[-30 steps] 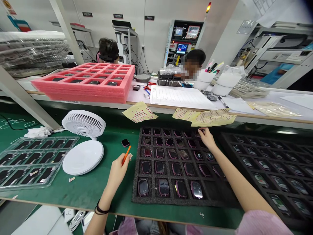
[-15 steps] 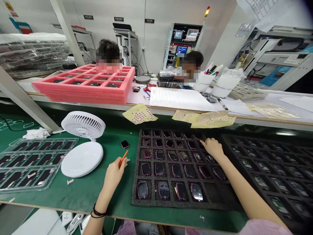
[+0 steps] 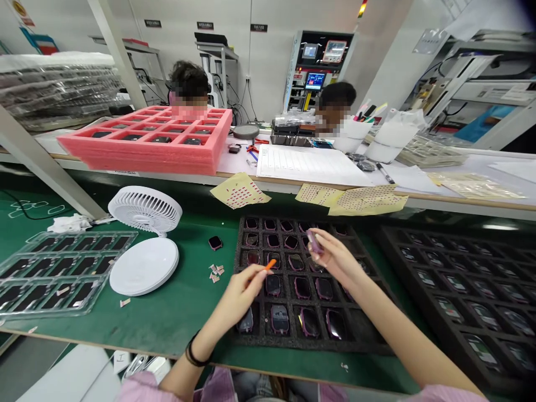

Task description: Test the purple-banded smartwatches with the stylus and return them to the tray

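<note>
Over the left part of a black foam tray [image 3: 310, 341], my left hand [image 3: 247, 287] is closed on an orange tool [image 3: 271, 264]. My right hand [image 3: 335, 254] pinches a purple watch case [image 3: 314, 241] above the middle of the same tray. The two hands are apart. Rows of purple-framed watches fill many compartments, among them a watch [image 3: 302, 288] below my hands. My right forearm covers the tray's right side. A single watch [image 3: 215, 243] lies on the green mat to the left, with small pale label pieces [image 3: 216, 272] below it.
A white fan [image 3: 144, 265] and a clear tray of black parts [image 3: 54, 273] stand at the left. Another black foam tray [image 3: 439, 335] is at the right. Above, a shelf holds pink foam trays [image 3: 146, 159] and paper [image 3: 305, 164]. Two people sit beyond it.
My left hand has moved right, from the mat to over the tray, with the orange tool. My right hand has come left from the tray's upper right and now holds a watch case.
</note>
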Tool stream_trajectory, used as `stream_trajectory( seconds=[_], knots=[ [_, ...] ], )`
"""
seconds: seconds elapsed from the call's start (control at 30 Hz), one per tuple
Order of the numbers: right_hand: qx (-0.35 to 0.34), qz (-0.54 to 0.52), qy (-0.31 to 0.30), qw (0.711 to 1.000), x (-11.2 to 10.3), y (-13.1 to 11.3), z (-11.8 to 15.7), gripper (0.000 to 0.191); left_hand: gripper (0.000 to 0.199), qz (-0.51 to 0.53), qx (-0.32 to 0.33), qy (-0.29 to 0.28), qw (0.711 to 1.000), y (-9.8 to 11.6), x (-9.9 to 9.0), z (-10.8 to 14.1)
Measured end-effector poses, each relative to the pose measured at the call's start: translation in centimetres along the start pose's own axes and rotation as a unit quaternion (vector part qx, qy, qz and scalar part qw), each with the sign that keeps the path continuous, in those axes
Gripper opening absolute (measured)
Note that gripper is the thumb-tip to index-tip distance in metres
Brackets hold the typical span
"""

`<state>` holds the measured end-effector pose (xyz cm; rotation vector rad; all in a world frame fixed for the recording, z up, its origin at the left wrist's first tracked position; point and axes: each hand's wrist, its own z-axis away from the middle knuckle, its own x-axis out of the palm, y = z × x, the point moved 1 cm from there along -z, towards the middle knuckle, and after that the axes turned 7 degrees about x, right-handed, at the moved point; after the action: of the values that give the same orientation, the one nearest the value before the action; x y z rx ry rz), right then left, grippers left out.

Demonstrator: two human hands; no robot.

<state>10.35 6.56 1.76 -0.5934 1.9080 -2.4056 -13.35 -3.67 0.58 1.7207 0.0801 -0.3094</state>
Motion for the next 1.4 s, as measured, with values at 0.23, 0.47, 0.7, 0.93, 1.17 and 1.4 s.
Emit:
stream_trajectory(
  seconds=[0.23, 0.47, 0.7, 0.93, 1.17, 1.4],
  knots=[
    [0.075, -0.149, -0.121, 0.978, 7.5, 1.0, 1.7, 0.022, 0.04, 0.108, -0.016, -0.039, 0.993, 2.3, 3.1, -1.3],
    [0.066, -0.168, -0.127, 0.975, 8.1, 1.4, 1.8, 0.027, 0.039, 0.112, -0.012, -0.04, 0.993, 2.2, 3.2, -1.3],
    [0.069, -0.176, -0.136, 0.972, 8.1, 1.9, 1.7, 0.029, 0.039, 0.109, -0.014, -0.039, 0.993, 1.9, 3.1, -1.4],
    [0.04, -0.109, -0.106, 0.988, 7.7, 2.3, 1.5, 0.025, 0.042, 0.106, -0.018, -0.047, 0.993, 1.4, 2.7, -1.5],
    [0.122, -0.237, -0.19, 0.945, 8.4, 3.2, 1.4, 0.031, 0.047, 0.14, -0.005, -0.033, 0.99, 1.1, 3.3, -1.4],
    [0.109, -0.24, -0.153, 0.952, 8.2, 3.4, 1.3, 0.033, 0.05, 0.158, -0.007, 0.012, 0.987, 1.1, 3.0, -1.6]
  ],
)
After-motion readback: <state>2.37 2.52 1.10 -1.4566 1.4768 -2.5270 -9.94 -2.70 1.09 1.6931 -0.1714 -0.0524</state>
